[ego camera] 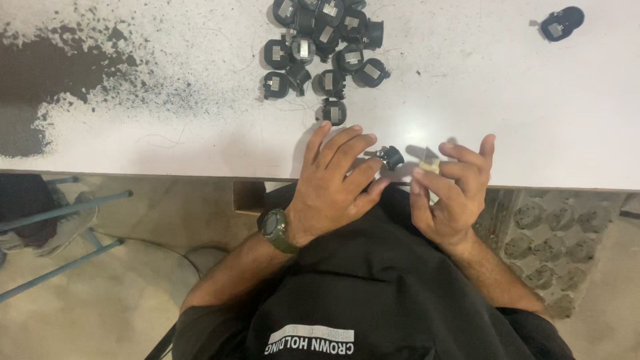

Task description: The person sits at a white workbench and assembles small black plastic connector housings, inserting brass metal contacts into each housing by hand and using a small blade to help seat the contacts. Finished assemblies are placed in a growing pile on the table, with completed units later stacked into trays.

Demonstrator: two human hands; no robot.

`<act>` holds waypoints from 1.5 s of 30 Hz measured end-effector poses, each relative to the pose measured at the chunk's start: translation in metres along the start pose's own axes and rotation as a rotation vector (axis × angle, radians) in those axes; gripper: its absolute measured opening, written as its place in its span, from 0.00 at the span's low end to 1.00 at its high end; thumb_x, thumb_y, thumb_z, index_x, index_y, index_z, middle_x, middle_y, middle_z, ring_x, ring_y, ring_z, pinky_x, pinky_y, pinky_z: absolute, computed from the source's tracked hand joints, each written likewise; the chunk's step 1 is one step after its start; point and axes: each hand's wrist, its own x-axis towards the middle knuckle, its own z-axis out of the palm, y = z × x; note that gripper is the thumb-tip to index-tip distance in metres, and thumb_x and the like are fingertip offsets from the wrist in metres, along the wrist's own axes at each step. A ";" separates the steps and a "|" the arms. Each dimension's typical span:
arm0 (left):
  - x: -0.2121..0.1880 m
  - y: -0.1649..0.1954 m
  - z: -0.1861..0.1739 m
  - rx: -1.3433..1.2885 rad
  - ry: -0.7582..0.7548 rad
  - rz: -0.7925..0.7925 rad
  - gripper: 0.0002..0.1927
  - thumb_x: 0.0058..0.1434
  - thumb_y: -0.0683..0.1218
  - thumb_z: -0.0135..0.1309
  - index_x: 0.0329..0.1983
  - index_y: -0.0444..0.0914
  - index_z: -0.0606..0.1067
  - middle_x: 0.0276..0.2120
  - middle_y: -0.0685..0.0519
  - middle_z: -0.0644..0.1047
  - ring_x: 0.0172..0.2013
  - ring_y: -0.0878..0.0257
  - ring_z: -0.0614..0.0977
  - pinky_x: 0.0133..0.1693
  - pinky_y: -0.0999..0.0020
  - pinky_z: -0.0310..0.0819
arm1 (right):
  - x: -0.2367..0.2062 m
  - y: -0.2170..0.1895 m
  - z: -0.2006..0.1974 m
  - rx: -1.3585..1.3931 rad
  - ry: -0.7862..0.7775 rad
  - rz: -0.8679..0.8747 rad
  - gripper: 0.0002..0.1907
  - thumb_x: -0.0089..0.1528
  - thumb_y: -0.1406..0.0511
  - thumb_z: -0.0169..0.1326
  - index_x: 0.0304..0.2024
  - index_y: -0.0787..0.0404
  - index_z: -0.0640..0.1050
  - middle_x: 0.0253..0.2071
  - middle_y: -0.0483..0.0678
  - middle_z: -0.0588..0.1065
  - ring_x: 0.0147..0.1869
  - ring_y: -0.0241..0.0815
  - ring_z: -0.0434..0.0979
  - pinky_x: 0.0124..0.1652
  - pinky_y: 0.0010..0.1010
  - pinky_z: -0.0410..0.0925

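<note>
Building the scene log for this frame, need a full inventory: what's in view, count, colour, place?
pile of plastic parts: roughly fifteen, black with silvery inserts, top centre of the table
lone plastic part: one, black, top right of the table
table: one, white with a dark worn patch at the left, fills the upper half
stool frame: one, blue-grey metal, on the floor at left
wristwatch: one, green, on the left wrist
small part: one, black, at the left fingertips by the table edge
small piece: one, pale tan, pinched in the right fingers
left hand: holds the small part
right hand: holds the small piece
</note>
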 end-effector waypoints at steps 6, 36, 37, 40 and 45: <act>-0.005 0.001 0.005 0.086 0.011 -0.035 0.08 0.64 0.44 0.64 0.45 0.41 0.77 0.58 0.52 0.74 0.65 0.55 0.71 0.72 0.43 0.52 | -0.011 -0.001 0.015 0.138 -0.035 -0.036 0.16 0.58 0.74 0.62 0.44 0.60 0.71 0.39 0.47 0.75 0.59 0.52 0.77 0.76 0.62 0.44; -0.004 -0.004 0.013 0.073 0.140 0.025 0.10 0.63 0.42 0.66 0.46 0.40 0.80 0.52 0.54 0.74 0.59 0.55 0.73 0.62 0.49 0.68 | -0.006 -0.002 0.020 0.091 -0.048 -0.015 0.17 0.53 0.75 0.64 0.40 0.57 0.75 0.35 0.44 0.76 0.55 0.49 0.79 0.76 0.63 0.44; -0.005 -0.004 0.013 0.062 0.129 0.016 0.09 0.63 0.43 0.66 0.46 0.40 0.80 0.50 0.54 0.74 0.58 0.56 0.73 0.62 0.50 0.68 | -0.008 -0.001 0.021 0.090 -0.044 -0.022 0.17 0.53 0.75 0.64 0.40 0.57 0.75 0.35 0.44 0.76 0.55 0.49 0.79 0.76 0.63 0.42; -0.007 -0.003 0.013 0.035 0.099 -0.014 0.09 0.64 0.43 0.66 0.45 0.40 0.80 0.47 0.55 0.74 0.55 0.57 0.73 0.62 0.50 0.67 | -0.013 0.003 0.022 0.125 -0.011 -0.061 0.18 0.53 0.76 0.64 0.40 0.57 0.74 0.34 0.45 0.74 0.57 0.51 0.79 0.76 0.63 0.41; -0.006 -0.002 0.010 0.068 0.072 -0.033 0.08 0.62 0.43 0.64 0.43 0.39 0.78 0.50 0.53 0.77 0.62 0.54 0.73 0.65 0.47 0.62 | -0.020 0.008 0.022 0.205 -0.045 -0.169 0.20 0.55 0.78 0.64 0.45 0.57 0.73 0.35 0.45 0.72 0.58 0.50 0.81 0.77 0.61 0.42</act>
